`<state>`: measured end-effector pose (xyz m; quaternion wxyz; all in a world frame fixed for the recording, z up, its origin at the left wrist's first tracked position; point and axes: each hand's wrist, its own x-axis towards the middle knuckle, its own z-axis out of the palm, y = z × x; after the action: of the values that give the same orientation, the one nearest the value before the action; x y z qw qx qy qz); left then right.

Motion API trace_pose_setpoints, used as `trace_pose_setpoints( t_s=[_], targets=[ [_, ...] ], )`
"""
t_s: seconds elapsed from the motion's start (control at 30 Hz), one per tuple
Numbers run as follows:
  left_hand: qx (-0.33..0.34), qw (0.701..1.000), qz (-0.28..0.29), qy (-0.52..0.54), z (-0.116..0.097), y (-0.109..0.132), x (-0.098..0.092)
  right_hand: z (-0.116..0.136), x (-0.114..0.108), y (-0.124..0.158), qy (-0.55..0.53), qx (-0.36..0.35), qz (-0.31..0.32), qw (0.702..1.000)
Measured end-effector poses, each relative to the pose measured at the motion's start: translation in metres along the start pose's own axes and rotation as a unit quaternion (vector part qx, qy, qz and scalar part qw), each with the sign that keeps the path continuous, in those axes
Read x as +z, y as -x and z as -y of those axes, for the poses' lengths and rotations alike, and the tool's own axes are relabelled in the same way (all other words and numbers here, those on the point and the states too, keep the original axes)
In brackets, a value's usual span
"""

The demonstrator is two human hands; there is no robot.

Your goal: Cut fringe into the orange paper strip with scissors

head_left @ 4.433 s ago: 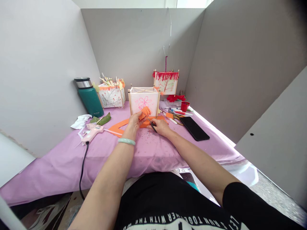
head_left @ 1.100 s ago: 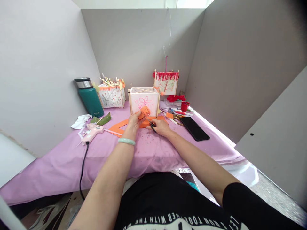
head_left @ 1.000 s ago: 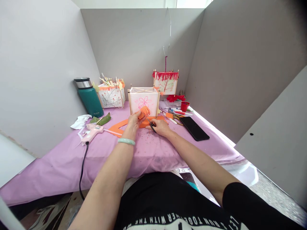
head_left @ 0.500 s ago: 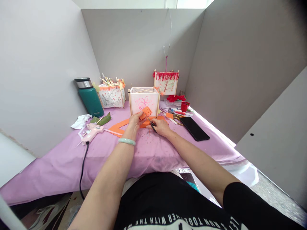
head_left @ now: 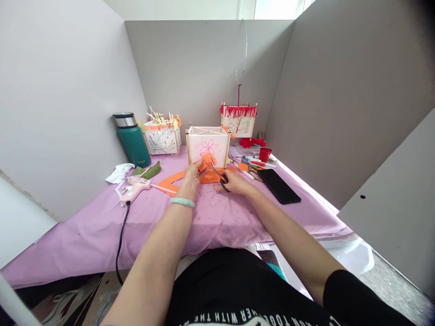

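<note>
Between the fingers of my left hand (head_left: 194, 174) is a piece of orange paper (head_left: 208, 160) with a fringed edge. My right hand (head_left: 235, 182) grips black-handled scissors (head_left: 224, 179), whose blades reach up and left to the paper's fringe. Long orange paper strips (head_left: 220, 175) lie on the table under and behind my hands. Just behind them stands a white box-shaped lantern (head_left: 217, 147) with a wooden stick frame and a pink flower drawn on its front.
Left stand a green bottle (head_left: 133, 145), a stick-filled lantern (head_left: 162, 139), a pink glue gun (head_left: 134, 189) with a cord, and a leaf (head_left: 152, 170). A red-fringed lantern (head_left: 239, 122) hangs behind. On the right are a phone (head_left: 279, 185), pliers (head_left: 255, 173), a red cup (head_left: 265, 154) and markers.
My right hand and the scissors have moved slightly right, away from my left hand, and the scissor handles have spread. The whole view has shifted a little.
</note>
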<state>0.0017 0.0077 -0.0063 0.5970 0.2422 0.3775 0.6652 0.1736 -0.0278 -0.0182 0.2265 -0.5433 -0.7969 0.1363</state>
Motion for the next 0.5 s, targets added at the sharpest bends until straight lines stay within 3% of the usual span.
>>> trace_pose_setpoints(
  t_s=[0.1,0.17,0.27,0.37,0.5],
  targets=[
    [0.005,1.000,-0.006,0.003,0.000,0.001,0.001,-0.007,-0.018,0.007,-0.085,-0.054,0.104,0.989],
    [0.005,1.000,-0.002,0.010,0.002,-0.001,0.000,-0.009,-0.026,0.010,-0.089,-0.094,0.139,0.982],
    [0.003,1.000,0.002,0.022,0.005,-0.007,-0.002,-0.005,-0.025,0.014,0.030,-0.070,0.053,0.996],
    [-0.003,1.000,-0.019,0.020,0.006,-0.011,-0.003,0.003,-0.015,0.018,0.194,-0.024,-0.047,0.980],
    [-0.004,1.000,-0.026,0.009,0.004,-0.007,-0.002,0.019,-0.013,0.046,0.202,-0.065,-0.096,0.972]
  ],
)
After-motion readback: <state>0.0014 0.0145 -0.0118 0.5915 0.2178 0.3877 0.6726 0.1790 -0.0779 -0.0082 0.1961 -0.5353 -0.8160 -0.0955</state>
